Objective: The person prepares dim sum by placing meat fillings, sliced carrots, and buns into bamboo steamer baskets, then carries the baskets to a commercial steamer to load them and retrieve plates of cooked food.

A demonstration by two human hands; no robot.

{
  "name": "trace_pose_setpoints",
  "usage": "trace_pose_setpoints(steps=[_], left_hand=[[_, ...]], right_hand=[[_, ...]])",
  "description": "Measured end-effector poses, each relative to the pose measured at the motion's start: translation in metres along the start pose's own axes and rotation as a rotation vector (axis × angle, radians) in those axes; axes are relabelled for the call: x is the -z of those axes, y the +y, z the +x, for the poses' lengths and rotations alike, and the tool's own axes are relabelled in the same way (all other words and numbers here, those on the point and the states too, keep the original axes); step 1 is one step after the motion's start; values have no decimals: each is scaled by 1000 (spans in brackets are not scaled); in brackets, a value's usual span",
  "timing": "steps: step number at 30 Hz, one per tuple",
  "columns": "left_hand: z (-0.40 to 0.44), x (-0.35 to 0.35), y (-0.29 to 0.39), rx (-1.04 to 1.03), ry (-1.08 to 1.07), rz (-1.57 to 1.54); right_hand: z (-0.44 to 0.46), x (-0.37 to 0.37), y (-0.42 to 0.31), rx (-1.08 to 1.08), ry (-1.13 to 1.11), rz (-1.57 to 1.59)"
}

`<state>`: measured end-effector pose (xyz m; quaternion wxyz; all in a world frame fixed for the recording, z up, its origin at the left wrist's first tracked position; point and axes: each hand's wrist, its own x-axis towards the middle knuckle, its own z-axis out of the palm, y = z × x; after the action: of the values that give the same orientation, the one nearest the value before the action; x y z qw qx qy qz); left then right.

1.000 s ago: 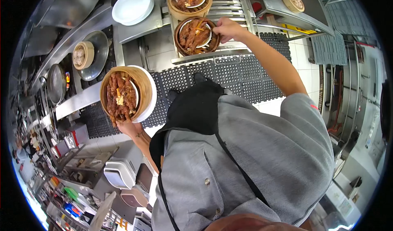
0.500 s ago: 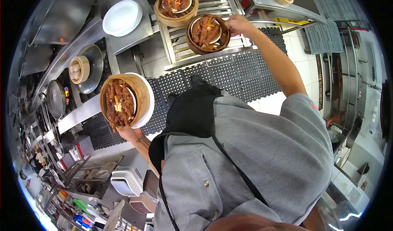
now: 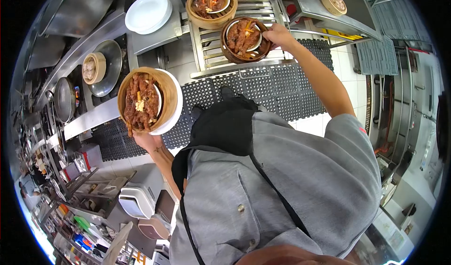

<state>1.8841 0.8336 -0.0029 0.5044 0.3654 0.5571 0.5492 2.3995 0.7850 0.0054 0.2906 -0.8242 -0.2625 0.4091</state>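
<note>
Right arm (image 3: 324, 74): stretched forward and outward, bared to the upper arm.
Right hand (image 3: 279, 35): fingers bent, closed in a grip.
Left forearm (image 3: 168, 166): directed forward.
Left hand (image 3: 149, 141): grip held, fingers mostly hidden.

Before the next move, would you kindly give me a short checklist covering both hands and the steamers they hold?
1. Left hand supporting the plated steamer: ok, it is at the near edge.
2. Left hand's exact grip underneath: cannot tell, hidden.
3. Food kept inside that steamer: not ok, a piece pokes past the rim on the near side.
4. Right hand on the dark steamer: ok, holding its right side.
5. Dark steamer resting fully on the slatted rack: cannot tell, its base is hidden.
6. White plate under the left-hand steamer: ok, in place.
</note>
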Motion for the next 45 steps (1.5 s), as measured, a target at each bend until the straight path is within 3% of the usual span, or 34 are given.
trace_pose_setpoints(steps=[2, 7, 9, 16, 18, 22, 25, 34, 35, 40, 45], left_hand=[[4, 5, -2, 123, -46, -230], [11, 2, -8, 160, -17, -350], [17, -7, -11, 105, -16, -302], [28, -45, 3, 224, -98, -447], [26, -61, 17, 267, 16, -451], [36, -68, 9, 238, -69, -585], [46, -63, -4, 238, -105, -593], [55, -57, 6, 218, -42, -573], [55, -55, 8, 241, -66, -732], [53, -42, 15, 149, -155, -978], [59, -33, 14, 206, -44, -747]], right_hand=[[-3, 6, -5, 9, -25, 19], [7, 30, 2, 31, -5, 20], [-3, 40, -15, 43, -50, 83], [-35, 70, -74, 103, 4, 31], [-42, 72, -96, 111, -78, -7], [-81, 47, -154, 160, -89, -49], [-89, 20, -188, 265, -230, -112], [-135, -129, -289, 444, -533, -240], [-133, -144, -294, 450, -590, -295], [-129, -192, -304, 466, -553, -384], [-130, -203, -304, 490, -445, -462]])
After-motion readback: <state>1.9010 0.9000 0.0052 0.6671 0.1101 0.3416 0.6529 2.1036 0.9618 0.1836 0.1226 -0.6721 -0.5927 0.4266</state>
